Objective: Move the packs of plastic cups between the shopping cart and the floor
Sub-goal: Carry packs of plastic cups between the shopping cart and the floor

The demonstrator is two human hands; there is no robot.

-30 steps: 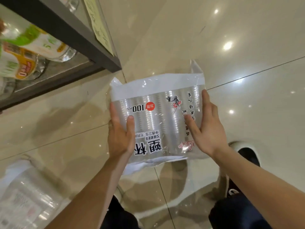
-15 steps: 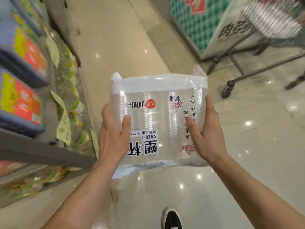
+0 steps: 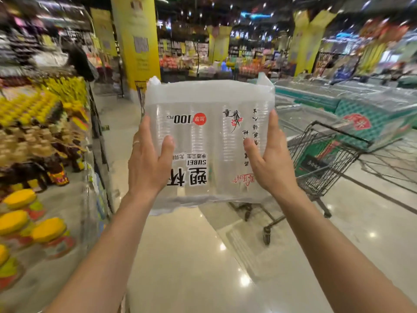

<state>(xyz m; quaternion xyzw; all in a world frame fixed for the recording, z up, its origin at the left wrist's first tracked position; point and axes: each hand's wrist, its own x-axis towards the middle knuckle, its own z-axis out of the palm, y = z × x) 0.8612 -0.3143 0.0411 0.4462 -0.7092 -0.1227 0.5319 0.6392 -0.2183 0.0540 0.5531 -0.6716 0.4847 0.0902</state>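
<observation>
Fingers (image 3: pixel 144 132) of both hands lay pressed along the sides of the pack of plastic cups (image 3: pixel 209 141), with the thumbs (image 3: pixel 166 146) folded over its printed front. We logged this as a two-handed grip. The left hand (image 3: pixel 147 164) took the pack's left edge and the right hand (image 3: pixel 272 161) its right edge, both at about mid-height.

We found the pack in the centre of the frame, raised in the air, clear of the floor (image 3: pixel 191 256) and not in the shopping cart (image 3: pixel 327 159). Its print read upside down to the camera (red dot, "100", large black characters).

The cart stood at right centre of the frame, behind and just right of the right hand, with its wheels on the glossy tiles. We could not tell what, if anything, its basket held.

At the left of the frame we noted shelves (image 3: pixel 100 145) of yellow-capped bottles and, at lower left, jars with yellow lids (image 3: pixel 48 229). Freezer chests (image 3: pixel 361 102) ran across the upper right, and a yellow pillar (image 3: pixel 137 39) stood at upper centre. The background was blurred.
</observation>
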